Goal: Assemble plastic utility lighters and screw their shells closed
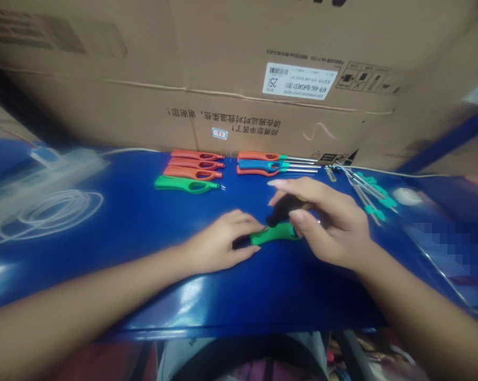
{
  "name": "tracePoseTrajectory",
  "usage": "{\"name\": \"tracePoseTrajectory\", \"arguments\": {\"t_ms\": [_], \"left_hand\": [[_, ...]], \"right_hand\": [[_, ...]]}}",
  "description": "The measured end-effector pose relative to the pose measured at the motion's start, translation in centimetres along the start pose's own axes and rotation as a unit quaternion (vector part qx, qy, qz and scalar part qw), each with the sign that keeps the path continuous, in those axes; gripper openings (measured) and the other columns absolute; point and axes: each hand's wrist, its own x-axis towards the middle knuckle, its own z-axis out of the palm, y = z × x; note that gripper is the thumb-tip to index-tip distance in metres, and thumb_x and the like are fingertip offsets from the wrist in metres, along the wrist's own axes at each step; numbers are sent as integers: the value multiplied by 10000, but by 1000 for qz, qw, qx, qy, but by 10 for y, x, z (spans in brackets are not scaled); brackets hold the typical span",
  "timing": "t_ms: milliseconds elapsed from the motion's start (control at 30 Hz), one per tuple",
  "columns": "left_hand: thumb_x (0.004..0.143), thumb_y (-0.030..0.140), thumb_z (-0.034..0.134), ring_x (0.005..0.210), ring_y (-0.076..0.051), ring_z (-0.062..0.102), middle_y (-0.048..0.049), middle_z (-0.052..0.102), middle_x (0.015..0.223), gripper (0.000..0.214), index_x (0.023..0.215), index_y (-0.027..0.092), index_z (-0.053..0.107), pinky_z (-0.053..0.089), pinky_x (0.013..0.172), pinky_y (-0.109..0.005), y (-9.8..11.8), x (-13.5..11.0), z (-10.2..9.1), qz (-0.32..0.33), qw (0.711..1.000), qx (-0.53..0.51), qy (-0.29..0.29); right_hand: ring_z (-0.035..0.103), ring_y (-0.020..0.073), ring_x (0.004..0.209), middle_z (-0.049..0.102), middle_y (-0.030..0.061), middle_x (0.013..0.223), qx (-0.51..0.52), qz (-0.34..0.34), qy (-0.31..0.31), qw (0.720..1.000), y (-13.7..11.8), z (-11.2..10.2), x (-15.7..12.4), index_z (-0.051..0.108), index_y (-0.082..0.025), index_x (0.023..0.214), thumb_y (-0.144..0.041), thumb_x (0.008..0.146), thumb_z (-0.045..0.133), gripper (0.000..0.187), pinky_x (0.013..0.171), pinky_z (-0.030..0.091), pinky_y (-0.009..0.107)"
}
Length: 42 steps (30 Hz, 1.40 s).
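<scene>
A green utility lighter body (277, 233) lies on the blue table in front of me. My left hand (233, 241) pinches its left end between thumb and fingers. Above it, my right hand (330, 222) grips a short screwdriver (284, 208) with a dark handle and a bit of yellow, tilted down to the left. Its lower end meets the lighter body close to my left fingertips; exactly what it touches is too small to tell. My right fingers partly cover the lighter's right end.
Behind my hands lie several red, orange and green lighter bodies (195, 172) without rods. Lighters with metal rods (263, 165) lie beside them. Loose rods with teal ends (368, 193) are at right, a coiled white cable (56, 209) at left. A large cardboard box (223, 63) closes off the back.
</scene>
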Motion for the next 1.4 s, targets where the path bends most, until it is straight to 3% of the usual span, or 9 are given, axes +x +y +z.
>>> {"name": "tracePoseTrajectory", "arguments": {"t_ms": [133,267,467,633,800,1000,1200,1300,1400], "left_hand": [[937,233,636,1082,-212,610,-79,688,1163,304,1237,194,657,473,1011,-382,0,0,0,8,1000,-3,2],[934,233,641,1075,-215,615,-77,694,1145,297,1228,197,666,475,1005,-381,1,0,-1,3,1000,3,-6],[937,250,650,1064,-217,614,-82,699,1134,275,1205,191,672,482,1002,-399,-1,0,0,8,1000,3,4],[935,264,661,1057,-217,624,-82,704,1121,291,1219,197,672,487,998,-397,-2,1,1,2,1000,1,1],[926,260,672,1043,-215,630,-79,708,1099,262,1178,189,678,498,976,-394,-2,1,1,11,1000,4,12],[928,252,669,1066,-215,630,-76,707,1117,274,1196,196,679,485,995,-383,-1,1,0,4,1000,-1,1],[925,260,675,1050,-215,634,-78,709,1117,259,1175,192,680,492,989,-396,-1,1,1,7,1000,-3,11],[927,257,673,1065,-216,630,-83,706,1136,273,1192,192,678,484,1002,-392,-1,1,1,4,1000,-6,5],[930,257,669,1070,-216,629,-82,706,1136,272,1193,187,679,482,995,-384,-1,1,1,2,1000,-5,2]], "right_hand": [[672,188,835,725,62,989,-130,-92,45,986,1,-1,0,599,-250,1363,-225,935,649,432,736,574,310],[663,223,1079,633,100,1329,-26,-9,-33,999,0,1,0,414,-268,1516,-202,1026,406,494,833,592,389],[681,186,818,740,43,989,-102,-72,36,991,-1,0,2,621,-291,1321,-252,925,676,402,729,589,318],[662,214,1106,633,89,1342,-21,8,-34,999,-3,1,3,451,-272,1488,-211,1025,426,468,860,590,359],[690,179,826,742,40,997,-77,-34,36,996,-2,2,2,634,-268,1282,-230,909,695,379,750,591,300],[702,177,870,660,90,1290,21,27,-32,999,-2,4,0,446,-272,1489,-216,1031,423,462,676,610,321],[695,202,824,750,61,1052,-89,-52,63,993,-4,5,-1,639,-288,1304,-268,930,669,376,744,606,342],[700,175,810,669,89,1306,0,22,2,1000,-4,5,-2,479,-295,1475,-245,1029,455,449,705,615,341],[681,129,690,699,66,1212,80,68,-16,994,-2,7,-2,498,-294,1447,-236,1031,459,422,587,595,275]]}}
